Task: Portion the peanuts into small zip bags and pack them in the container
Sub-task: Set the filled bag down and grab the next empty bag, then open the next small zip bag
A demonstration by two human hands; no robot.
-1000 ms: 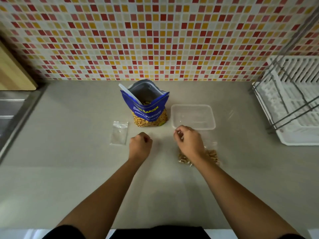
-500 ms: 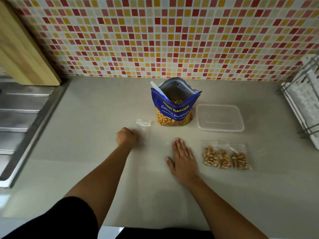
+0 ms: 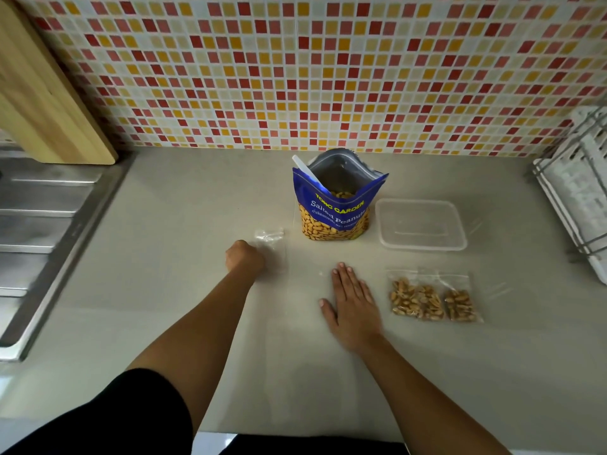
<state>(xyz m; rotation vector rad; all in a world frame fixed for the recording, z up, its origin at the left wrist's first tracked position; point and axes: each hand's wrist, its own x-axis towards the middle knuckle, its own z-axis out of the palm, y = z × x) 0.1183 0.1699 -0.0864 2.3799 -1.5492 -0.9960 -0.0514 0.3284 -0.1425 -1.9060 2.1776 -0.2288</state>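
Moved: over the last second the right hand has come off the filled zip bags, and the left hand has gone over to the empty zip bag. In the last half second almost nothing has shifted.
Left hand: it is knuckles up with the fingers curled under, at the near left corner of the empty zip bag. The fingertips are hidden, so it cannot be told whether they pinch the film or only rest against it.
Right hand: it lies flat, palm down, with straight fingers on the surface. It holds nothing and sits between the empty and filled bags, touching neither.
Peanuts: the peanut pouch stands open at the back, with a white scoop handle in its mouth. Two portions lie bagged just in front of the container, which shows nothing inside.
Risk, film: the thin, clear bag will probably slide on the surface or stay stuck shut if only one hand works it.
Risk, pouch: it stands tall and close behind the empty bag, so a hasty lift or a reach for the scoop could tip it and scatter nuts.
Risk, seals: it cannot be seen whether the filled bags are closed, and an open one would spill when packed.
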